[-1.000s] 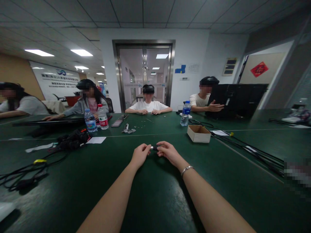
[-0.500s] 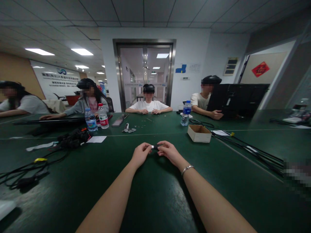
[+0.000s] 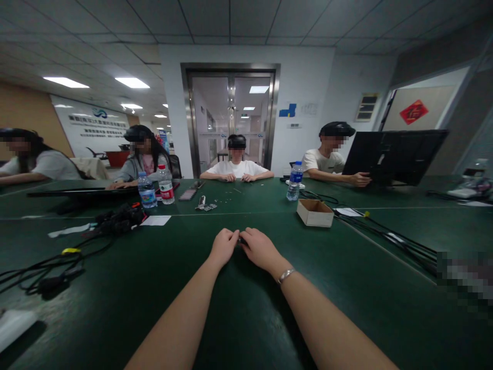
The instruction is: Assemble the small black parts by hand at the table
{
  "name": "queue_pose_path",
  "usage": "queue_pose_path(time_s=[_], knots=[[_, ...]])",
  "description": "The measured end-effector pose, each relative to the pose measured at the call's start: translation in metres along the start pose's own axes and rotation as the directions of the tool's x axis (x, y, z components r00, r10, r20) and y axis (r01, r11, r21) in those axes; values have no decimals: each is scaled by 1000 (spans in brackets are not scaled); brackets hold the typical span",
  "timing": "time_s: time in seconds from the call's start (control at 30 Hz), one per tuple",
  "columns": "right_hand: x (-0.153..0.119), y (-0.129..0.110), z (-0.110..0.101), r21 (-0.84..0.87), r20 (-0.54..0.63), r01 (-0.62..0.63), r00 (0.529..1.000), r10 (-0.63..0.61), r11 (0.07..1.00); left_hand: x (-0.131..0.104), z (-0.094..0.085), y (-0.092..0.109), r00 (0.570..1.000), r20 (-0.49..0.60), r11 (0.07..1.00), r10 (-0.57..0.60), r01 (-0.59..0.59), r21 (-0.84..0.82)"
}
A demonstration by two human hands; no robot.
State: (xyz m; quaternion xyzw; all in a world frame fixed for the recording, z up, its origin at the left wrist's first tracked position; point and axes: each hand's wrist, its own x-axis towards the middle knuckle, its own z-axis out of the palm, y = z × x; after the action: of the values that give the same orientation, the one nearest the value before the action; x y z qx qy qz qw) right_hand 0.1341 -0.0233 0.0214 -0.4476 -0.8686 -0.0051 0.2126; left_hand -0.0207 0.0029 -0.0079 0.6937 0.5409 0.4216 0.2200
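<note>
A small black object (image 3: 241,240), silver at one end a moment ago, sits between my hands over the green table (image 3: 246,308). My fingers cover most of it, so its kind cannot be made out. My left hand (image 3: 224,246) is closed on its left end, thumb against it. From the right, my right hand (image 3: 261,247) wraps its fingers over the other end. The two hands almost touch. A silver bracelet (image 3: 285,276) circles my right wrist.
An open cardboard box (image 3: 315,213) stands ahead right near a water bottle (image 3: 295,181). Two bottles (image 3: 147,190) and black cables (image 3: 50,272) are at left; more cables (image 3: 389,236) run at right. A person (image 3: 236,164) sits opposite; another touches a monitor (image 3: 393,156).
My right hand has moved left and closed over the black object, hiding most of it. My left hand stays nearly in place. The monitor at right has shifted right with the co-worker's hand.
</note>
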Motion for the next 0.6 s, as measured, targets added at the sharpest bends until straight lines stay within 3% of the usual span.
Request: queue_pose_path(time_s=[0.17, 0.33, 0.43, 0.5, 0.6], knots=[[-4, -12, 2, -205, 67, 43, 997, -30, 978, -7, 3, 8, 999, -21, 999, -34, 33, -28], [-9, 4, 0, -117, 52, -154, 986, 161, 981, -20, -8, 10, 1000, -25, 998, -10, 12, 65], [-22, 33, -15, -46, 63, -195, 978, 198, 980, -32, -35, 2, 994, -43, 968, -98, 105, 228], [-39, 59, -31, -70, 75, -183, 979, 188, 981, -42, -64, -9, 992, -61, 901, -114, 130, 414], [-79, 105, -60, -178, 74, -277, 953, 293, 944, -62, -122, -32, 979, -149, 666, -141, 205, 717]])
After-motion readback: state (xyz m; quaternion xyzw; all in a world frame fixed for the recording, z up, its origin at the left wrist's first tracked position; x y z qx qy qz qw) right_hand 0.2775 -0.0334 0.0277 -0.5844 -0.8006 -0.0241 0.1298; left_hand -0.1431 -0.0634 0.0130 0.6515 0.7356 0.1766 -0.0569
